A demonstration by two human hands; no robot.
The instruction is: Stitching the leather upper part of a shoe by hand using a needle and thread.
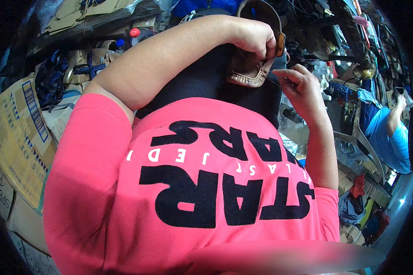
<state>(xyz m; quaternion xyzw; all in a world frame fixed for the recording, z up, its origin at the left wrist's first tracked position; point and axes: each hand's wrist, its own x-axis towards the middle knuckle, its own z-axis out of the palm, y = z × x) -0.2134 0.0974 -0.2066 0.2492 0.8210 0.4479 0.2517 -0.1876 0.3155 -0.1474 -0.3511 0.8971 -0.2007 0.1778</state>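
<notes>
A brown leather shoe upper (247, 79) with a puckered, stitched rim lies over the dark cloth on my lap. My left hand (260, 40) is closed on its upper part, fingers curled down into it. Above and beside that hand curves a brown leather loop (281, 45); whether it belongs to the upper, I cannot tell. To the right of the puckered rim, my right hand (302, 87) pinches a fine thread (274, 82) that runs toward the leather. Any needle at its fingertips is too small to make out.
Left of me are a large yellow printed carton (20, 142), dark plastic bags (50, 80) and a red-capped bottle (135, 33). Small bottles (325, 82) and clutter crowd the right side. Farther right is another person in blue (390, 137).
</notes>
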